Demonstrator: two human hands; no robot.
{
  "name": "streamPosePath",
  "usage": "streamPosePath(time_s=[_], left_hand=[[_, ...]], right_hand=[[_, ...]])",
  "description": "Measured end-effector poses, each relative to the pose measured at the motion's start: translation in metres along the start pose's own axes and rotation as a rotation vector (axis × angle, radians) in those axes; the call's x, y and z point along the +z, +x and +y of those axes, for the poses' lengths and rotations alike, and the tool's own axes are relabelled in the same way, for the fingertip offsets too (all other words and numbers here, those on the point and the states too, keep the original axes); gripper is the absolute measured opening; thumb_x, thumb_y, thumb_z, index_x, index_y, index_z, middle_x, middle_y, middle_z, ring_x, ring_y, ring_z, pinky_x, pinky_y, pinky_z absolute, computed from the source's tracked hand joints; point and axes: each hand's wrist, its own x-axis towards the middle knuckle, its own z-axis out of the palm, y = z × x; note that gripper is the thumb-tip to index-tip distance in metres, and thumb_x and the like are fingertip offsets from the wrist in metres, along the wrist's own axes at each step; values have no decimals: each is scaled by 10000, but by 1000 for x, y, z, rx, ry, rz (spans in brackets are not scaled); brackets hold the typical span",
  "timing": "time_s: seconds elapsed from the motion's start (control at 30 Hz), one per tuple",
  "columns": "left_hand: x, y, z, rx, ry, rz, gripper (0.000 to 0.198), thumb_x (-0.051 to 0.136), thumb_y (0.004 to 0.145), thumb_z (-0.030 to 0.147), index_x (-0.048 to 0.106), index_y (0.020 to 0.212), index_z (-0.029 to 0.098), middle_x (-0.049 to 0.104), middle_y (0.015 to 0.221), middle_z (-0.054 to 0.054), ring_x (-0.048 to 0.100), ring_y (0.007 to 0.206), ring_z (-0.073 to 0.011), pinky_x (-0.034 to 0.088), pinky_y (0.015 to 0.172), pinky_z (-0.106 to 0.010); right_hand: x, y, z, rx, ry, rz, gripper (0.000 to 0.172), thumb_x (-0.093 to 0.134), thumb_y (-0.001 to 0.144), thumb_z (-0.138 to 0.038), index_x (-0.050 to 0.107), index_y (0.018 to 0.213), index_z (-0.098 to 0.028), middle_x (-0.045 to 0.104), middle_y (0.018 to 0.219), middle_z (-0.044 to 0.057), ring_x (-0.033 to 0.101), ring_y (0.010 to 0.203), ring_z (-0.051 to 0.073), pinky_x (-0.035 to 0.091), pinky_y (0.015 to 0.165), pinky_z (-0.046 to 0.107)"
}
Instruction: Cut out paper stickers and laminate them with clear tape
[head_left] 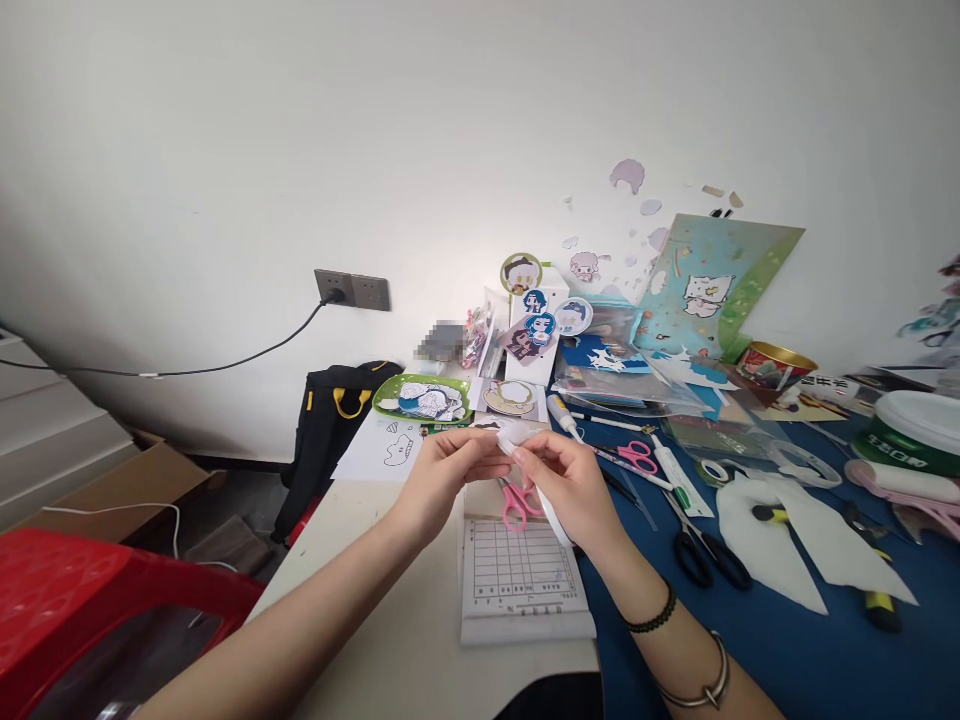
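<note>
White strip (516, 436) pinched between left hand (450, 468) and right hand (574, 485), frame centre.
Uneven pull could crease or tear it.

The surface (382, 635) is pale cream on the left and dark blue on the right. On the cream part, a printed white paper pad with ruled boxes (517, 575) lies flat beside the blue. Farther back are a white sheet with a black line drawing (371, 455) and a green oval tray (381, 402) holding paper cut-outs. On the blue part lie pink-handled scissors (639, 457), a white-and-green tube (679, 475), black-handled metal scissors (739, 574) and flat white angular pieces (765, 555); a white-lidded green tub (904, 445) stands far right.
</note>
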Motion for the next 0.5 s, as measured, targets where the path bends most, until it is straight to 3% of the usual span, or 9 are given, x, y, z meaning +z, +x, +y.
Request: streamPosePath(time_s=[0.5], left_hand=[[3, -1, -1, -26, 58, 39, 171, 741, 705, 324, 742, 706, 153, 711, 718, -19, 657, 689, -121, 553, 737, -226]], right_hand=[[-1, 1, -1, 39, 4, -15, 230, 598, 819, -354, 586, 671, -178, 553, 505, -21, 498, 462, 115, 399, 483, 236]])
